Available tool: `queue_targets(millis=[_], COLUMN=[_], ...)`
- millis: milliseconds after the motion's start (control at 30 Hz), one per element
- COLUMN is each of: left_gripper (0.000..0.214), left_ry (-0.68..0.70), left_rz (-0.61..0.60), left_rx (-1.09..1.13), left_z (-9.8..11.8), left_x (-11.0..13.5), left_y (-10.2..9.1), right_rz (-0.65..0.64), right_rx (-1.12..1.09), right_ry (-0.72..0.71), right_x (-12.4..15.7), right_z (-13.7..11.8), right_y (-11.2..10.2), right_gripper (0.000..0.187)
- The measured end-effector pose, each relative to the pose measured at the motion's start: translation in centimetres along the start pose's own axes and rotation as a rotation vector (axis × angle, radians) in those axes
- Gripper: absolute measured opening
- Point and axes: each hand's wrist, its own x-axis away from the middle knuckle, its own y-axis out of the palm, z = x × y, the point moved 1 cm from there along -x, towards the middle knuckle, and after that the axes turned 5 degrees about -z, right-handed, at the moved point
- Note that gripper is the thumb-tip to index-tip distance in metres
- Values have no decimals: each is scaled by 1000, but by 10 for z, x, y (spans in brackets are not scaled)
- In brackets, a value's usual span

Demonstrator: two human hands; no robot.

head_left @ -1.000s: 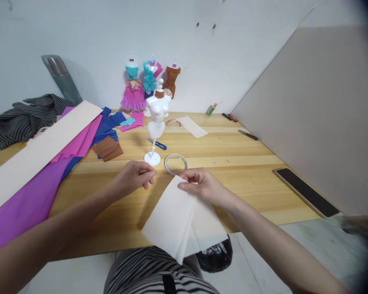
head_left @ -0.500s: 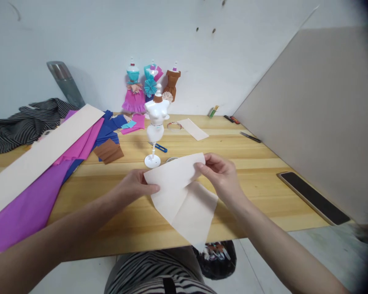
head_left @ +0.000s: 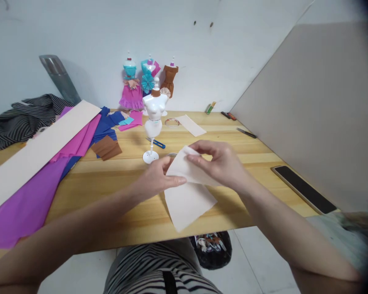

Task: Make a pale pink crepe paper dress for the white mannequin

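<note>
Both hands pinch a folded sheet of cream paper (head_left: 187,204) above the table's front part. My left hand (head_left: 158,177) grips its left side, thumb on top and fingers behind. My right hand (head_left: 219,161) holds the upper edge between thumb and fingers, close to the left thumb. The lower part of the sheet hangs down toward the table edge. Just behind the hands stands a small white dress-form mannequin (head_left: 153,107) with a brown neck band. Beside its base lies a blue-handled thread snipper (head_left: 158,143). A round, ring-like thing behind the paper is mostly hidden.
Coloured paper strips, purple (head_left: 27,216) and cream (head_left: 46,153), cover the left side, with brown pieces (head_left: 106,148) nearby. Dressed mannequins (head_left: 131,94) stand at the wall. A phone (head_left: 303,188), a dark pen-like tool (head_left: 247,133) and a cream strip (head_left: 191,125) lie rightward. Below is a black waste bag (head_left: 213,251).
My hands have come closer together, the left moving right and the right moving slightly left. The paper's upper part is now folded over and tilted. The view has shifted slightly.
</note>
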Motion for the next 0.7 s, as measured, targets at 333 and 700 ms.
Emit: queue_targets(millis=[333, 700], left_gripper=[22, 9], left_ry=[-310, -71], left_rz=[91, -120], left_rx=[14, -561], left_z=[-29, -24], left_x=[15, 12], left_y=[-12, -1], right_rz=[357, -163], right_rx=[-329, 136], right_ry=[350, -120], right_x=[21, 54], right_z=[47, 40], right_y=[-46, 13], right_gripper=[22, 46])
